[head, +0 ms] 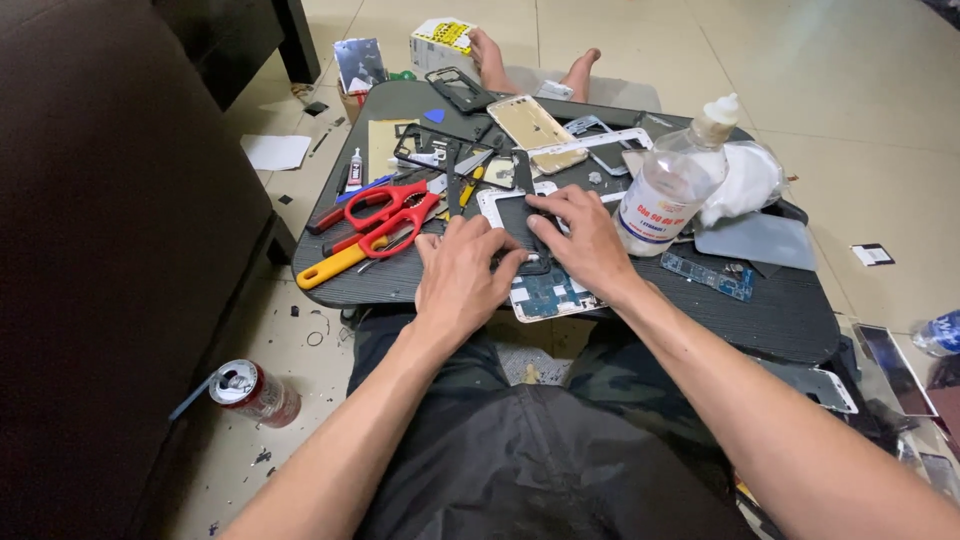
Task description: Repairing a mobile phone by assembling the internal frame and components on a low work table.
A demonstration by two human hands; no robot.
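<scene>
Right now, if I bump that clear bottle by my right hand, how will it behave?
The clear bottle looks tall, narrow and already leaning, so it probably tips easily. It seems mostly empty, so likely light. Round-bodied, it may roll toward the white cloth.

Scissors [385,215] close left, bottle [672,182] close right, bare table edge [790,320] beyond

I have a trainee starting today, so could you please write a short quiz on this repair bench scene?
1. True or false: both hands rest on the dark phone part.
2. Which lies left of the left hand? A) red scissors B) clear bottle
3. What stands right of the right hand?

Key:
1. True
2. A, the red scissors
3. The clear bottle with a white cap
</scene>
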